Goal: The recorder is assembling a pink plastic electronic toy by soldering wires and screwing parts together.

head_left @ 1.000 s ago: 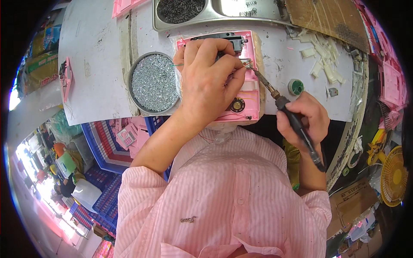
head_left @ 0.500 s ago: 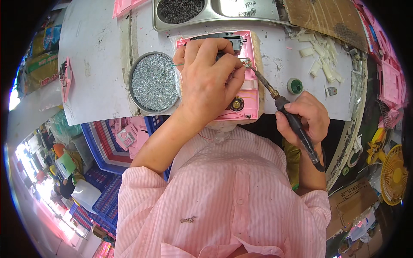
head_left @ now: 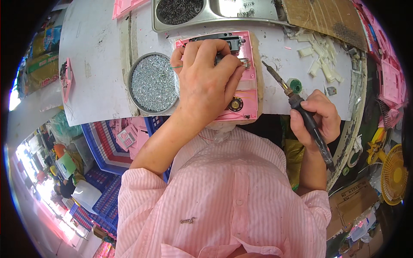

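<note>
My left hand [head_left: 204, 79] lies over a pink plastic casing [head_left: 248, 96], its thumb and forefinger pinched on a thin wire [head_left: 248, 63] by a small metal contact. Part of a green wire [head_left: 175, 67] sticks out left of the hand; its run beneath the fingers is hidden. In the casing are a black part [head_left: 235, 43] at the far end and a round speaker [head_left: 235, 104] at the near end. My right hand [head_left: 320, 120] grips a soldering iron [head_left: 307, 116], whose tip points up-left beside the casing, apart from it. A small round green-and-white container [head_left: 294, 85] stands near the iron.
Left of the casing stands a round tin of small screws [head_left: 155, 81]. A metal tray [head_left: 211, 22] with springs lies at the back. White plastic pieces [head_left: 320, 56] lie back right, by a brown board [head_left: 329, 19]. Below the table's left edge is a blue basket [head_left: 103, 159] with pink parts.
My right hand has drawn the soldering iron right, off the contact and away from the casing. My left hand stays pinched over the casing, shifted very slightly left.
</note>
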The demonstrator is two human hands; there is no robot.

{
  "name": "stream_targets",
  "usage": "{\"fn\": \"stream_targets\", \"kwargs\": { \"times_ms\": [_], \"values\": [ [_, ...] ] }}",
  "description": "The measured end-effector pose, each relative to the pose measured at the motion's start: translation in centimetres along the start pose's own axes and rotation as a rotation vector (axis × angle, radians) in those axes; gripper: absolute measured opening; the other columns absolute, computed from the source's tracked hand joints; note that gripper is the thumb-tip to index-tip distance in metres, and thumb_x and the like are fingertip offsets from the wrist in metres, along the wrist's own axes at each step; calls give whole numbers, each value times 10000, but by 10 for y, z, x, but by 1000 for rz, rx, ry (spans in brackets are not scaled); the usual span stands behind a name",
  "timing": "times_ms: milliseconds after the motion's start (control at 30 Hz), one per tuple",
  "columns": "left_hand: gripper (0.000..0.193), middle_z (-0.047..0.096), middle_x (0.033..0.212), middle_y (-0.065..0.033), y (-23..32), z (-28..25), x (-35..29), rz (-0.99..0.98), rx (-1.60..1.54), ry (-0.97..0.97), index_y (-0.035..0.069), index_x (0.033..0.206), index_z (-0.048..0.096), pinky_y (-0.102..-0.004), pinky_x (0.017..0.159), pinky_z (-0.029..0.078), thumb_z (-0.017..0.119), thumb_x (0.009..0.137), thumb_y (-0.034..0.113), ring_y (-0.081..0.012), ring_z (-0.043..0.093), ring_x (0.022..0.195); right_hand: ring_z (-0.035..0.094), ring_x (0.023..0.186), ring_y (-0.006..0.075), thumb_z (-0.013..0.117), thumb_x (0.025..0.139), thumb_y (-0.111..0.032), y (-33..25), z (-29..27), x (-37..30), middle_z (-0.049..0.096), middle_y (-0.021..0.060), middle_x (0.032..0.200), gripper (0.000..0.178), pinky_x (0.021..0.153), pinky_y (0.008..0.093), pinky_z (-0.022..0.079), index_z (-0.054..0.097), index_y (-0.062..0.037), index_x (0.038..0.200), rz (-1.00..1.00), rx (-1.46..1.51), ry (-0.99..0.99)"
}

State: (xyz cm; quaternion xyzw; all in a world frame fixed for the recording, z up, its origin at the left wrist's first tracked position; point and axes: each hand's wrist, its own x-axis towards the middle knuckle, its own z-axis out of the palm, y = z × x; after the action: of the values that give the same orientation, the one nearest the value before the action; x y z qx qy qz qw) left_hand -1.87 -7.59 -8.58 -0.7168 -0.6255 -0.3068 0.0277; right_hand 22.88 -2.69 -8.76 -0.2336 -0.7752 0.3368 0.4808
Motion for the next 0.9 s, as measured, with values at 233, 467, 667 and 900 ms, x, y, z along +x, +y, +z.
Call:
{"fn": "stream_targets", "kwargs": {
  "times_ms": [233,467,667,900],
  "values": [
    [81,566,975,-20,4,1,5,-27,12,-27,147,814,700,-450,849,326,756,766,180,-262,521,940,444,498,114,810,729,-8,4,1,6,545,31,644,312,454,253,314,626,1,980,17,-3,-47],
    [123,571,956,-32,5,0,7,-23,32,-41,147,850,723,-421,839,333,765,741,186,-253,521,905,467,514,118,799,743,-14,3,8,12,589,44,671,285,465,244,339,626,-14,970,62,-20,-91],
    [125,565,946,-34,5,0,8,-19,34,-42,142,847,719,-424,838,331,767,742,189,-254,519,901,468,506,117,797,745,-18,5,13,13,593,41,670,287,461,244,345,625,-24,974,54,-26,-100],
    [123,565,948,-34,6,1,8,-30,37,-44,142,845,719,-430,841,332,768,738,178,-255,519,903,464,495,138,803,730,-18,13,19,3,568,38,648,302,452,258,338,621,-32,970,19,-13,-72]
  ]
}}
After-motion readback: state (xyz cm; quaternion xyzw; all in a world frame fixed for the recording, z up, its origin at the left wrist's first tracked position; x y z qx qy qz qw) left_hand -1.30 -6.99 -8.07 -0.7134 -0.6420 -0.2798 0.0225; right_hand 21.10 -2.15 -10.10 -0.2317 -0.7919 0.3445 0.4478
